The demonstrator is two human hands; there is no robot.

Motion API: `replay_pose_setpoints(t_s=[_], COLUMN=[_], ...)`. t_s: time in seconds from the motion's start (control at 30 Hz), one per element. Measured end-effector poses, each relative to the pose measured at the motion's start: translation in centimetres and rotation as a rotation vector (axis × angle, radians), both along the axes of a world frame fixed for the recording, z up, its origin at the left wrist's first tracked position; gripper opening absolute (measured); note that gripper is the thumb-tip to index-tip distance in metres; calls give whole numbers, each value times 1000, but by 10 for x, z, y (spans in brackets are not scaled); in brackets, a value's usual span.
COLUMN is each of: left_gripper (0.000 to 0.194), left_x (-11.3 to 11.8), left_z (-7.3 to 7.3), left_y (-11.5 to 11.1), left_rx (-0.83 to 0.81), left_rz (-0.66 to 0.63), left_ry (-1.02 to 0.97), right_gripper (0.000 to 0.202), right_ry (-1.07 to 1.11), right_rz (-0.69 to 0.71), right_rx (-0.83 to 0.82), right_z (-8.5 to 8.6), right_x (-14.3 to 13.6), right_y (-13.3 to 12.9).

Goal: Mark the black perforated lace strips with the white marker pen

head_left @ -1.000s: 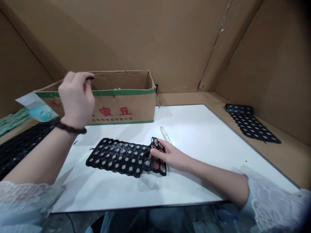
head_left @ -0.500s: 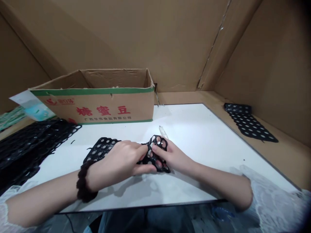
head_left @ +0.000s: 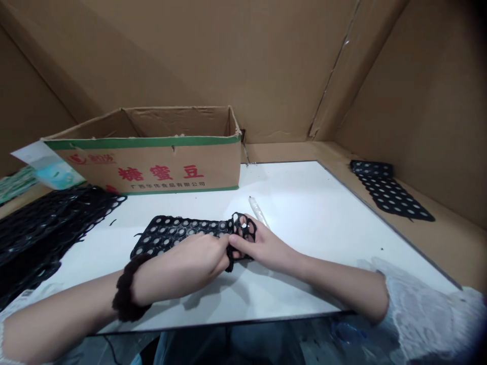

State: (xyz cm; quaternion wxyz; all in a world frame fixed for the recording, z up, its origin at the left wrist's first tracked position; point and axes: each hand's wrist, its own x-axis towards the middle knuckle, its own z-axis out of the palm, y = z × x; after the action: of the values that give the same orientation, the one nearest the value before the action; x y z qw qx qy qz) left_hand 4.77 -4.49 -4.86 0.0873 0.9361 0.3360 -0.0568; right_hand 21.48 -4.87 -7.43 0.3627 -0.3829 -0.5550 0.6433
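Black round-holed sheeting lies flat — its bunched end pinched in both hands.

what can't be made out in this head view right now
Head view:
- lower part of the black sheet: behind the left hand
- bottom of the box: behind its front
- rest of the black pile: cut off by left edge
- speck on the table: too small

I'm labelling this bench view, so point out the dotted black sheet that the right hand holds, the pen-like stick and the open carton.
Dotted black sheet (head_left: 167, 232): head view, on its flat part.
Pen-like stick (head_left: 257, 209): head view, middle of its pale shaft.
Open carton (head_left: 148, 158): head view, on its front wall.
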Motion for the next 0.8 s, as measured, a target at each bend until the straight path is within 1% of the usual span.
replay_pose_setpoints(t_s=[0.07,0.1,0.13,0.17,0.2,0.27,0.3,0.33,0.37,0.4,0.43,0.47,0.5,0.57,0.63,0.67,0.73,0.8], left_gripper=[19,18,18,19,21,34,39,42,42,40,37,37,40,46,49,50,49,48], left_x=[-2,-4,-7,-13,-20,-40,-51,-63,-75,-85,-92,-97,-97,-88,-69,-57,-33,-14], left_z=[2,5,10,18,28,52,64,75,85,92,96,98,98,91,78,70,52,34], left_y=[1,3,7,13,22,48,63,79,95,108,119,127,131,126,109,97,72,51], left_rx=[-14,-2,42,122,243,653,819,933,998,994,943,872,840,871,949,922,730,452], left_rz=[78,119,175,251,353,667,754,783,766,743,746,723,695,636,567,521,436,288], left_ry=[26,34,41,49,53,29,-31,-108,-171,-198,-186,-158,-160,-218,-281,-252,-151,-62], right_gripper=[30,31,31,31,30,30,30,30,29,28,26,25,24,22,19,19,18,17], right_ry=[-47,-64,-82,-105,-133,-177,-184,-182,-176,-171,-170,-172,-172,-165,-147,-137,-113,-81], right_rz=[-5,-21,-44,-65,-84,-104,-96,-82,-71,-63,-58,-57,-63,-74,-77,-79,-83,-87], right_rx=[34,40,43,46,50,63,78,98,117,132,137,133,122,100,74,55,7,-22], right_z=[1,1,0,-1,-2,-4,-5,-5,-5,-5,-4,-4,-3,-2,-2,-3,-6,-9], right_x=[2,3,5,6,7,9,10,10,10,10,10,10,10,9,9,9,8,8], right_y=[2,3,4,6,7,9,10,10,9,9,8,8,8,7,8,9,10,11])
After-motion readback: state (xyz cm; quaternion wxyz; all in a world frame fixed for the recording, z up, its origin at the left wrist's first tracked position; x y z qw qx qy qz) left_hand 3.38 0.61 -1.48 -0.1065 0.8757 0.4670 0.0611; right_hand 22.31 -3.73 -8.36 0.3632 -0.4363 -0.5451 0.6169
